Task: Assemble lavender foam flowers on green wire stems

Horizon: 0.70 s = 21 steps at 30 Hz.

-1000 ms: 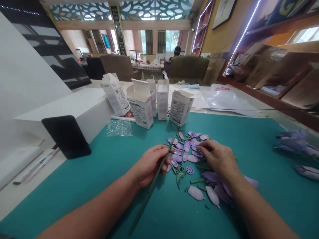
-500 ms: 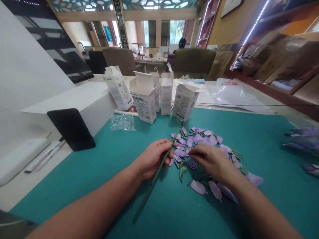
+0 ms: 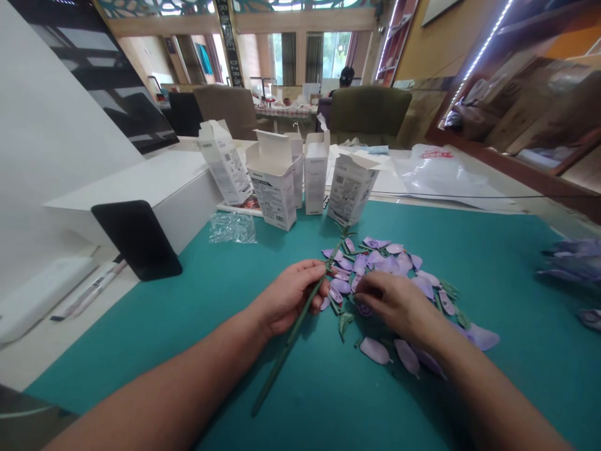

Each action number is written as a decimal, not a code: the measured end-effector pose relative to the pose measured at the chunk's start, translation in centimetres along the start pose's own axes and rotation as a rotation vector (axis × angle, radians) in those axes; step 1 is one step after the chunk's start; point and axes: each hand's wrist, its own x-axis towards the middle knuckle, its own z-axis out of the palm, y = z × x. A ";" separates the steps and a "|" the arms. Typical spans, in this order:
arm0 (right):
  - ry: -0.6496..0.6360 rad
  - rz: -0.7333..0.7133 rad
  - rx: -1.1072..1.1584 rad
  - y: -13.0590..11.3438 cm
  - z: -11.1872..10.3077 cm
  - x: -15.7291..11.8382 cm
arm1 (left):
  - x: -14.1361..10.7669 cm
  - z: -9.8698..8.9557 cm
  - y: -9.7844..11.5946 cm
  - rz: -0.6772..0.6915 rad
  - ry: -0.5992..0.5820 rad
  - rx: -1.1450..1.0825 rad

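Observation:
A long green stem [image 3: 287, 349] slants across my left hand [image 3: 293, 297], its thumb and fingers closed round the upper part. Small green leaf-like tips show at the stem's top end. My right hand [image 3: 392, 304] is over the pile of purple petal pieces [image 3: 375, 351], its thumb and fingertips pinched together low among them. Whatever those fingertips hold, if anything, is hidden. A round purple piece [image 3: 364, 309] lies partly under the fingers. Green leaf pieces [image 3: 345, 322] lie between the two hands, on the teal mat [image 3: 225, 288].
Several open white boxes [image 3: 273, 194] stand behind the mat. A clear plastic bag [image 3: 232, 227] lies before them. At the left a black tablet-like panel [image 3: 137, 241] leans on a white box [image 3: 183, 203]. More purple pieces [image 3: 575, 257] are at the far right. A person [image 3: 346, 76] sits in the background.
My right hand has lowered slightly toward the round purple piece and now partly covers it. My left hand still holds the stem. The camera view has shifted a little.

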 end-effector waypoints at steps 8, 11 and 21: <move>0.081 0.176 -0.195 2.0 -1.3 -0.6 | -0.1 0.1 0.3 -0.023 0.021 0.004; 0.080 0.197 -0.184 2.3 -1.3 -0.4 | -0.1 0.1 0.3 -0.015 0.012 0.000; 0.265 -0.013 0.436 -0.1 -3.8 -4.0 | -0.1 0.0 0.3 -0.020 0.015 0.003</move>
